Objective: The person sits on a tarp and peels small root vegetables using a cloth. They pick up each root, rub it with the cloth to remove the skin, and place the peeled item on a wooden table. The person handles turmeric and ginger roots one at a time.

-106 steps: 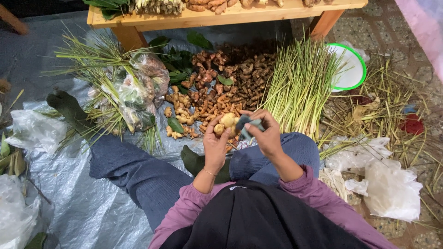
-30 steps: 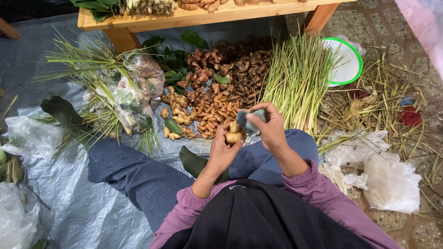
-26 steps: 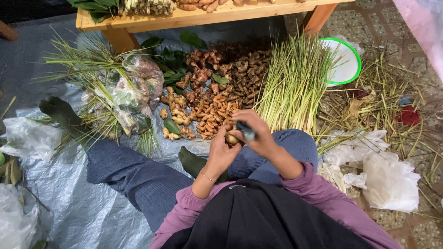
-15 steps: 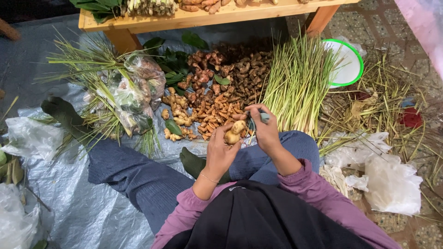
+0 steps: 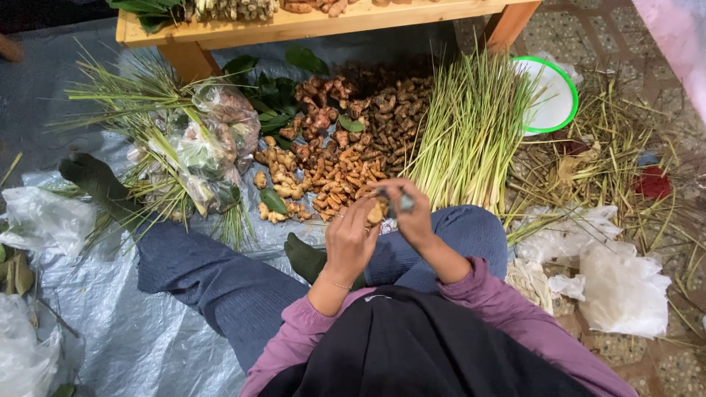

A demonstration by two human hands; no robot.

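2 hands meet above our lap: our left hand clamps its fingers on a ginger piece to steady it, while our right hand grips a small knife against it.

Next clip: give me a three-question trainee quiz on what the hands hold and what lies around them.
1. True or false: the left hand holds a pale root piece.
2. What does the right hand hold? A) small grey-handled tool B) plastic bag C) leaf
3. Fill in: the green-rimmed bowl lies to the ____ of the lemongrass stalks.

Key: 1 true; 2 A; 3 right
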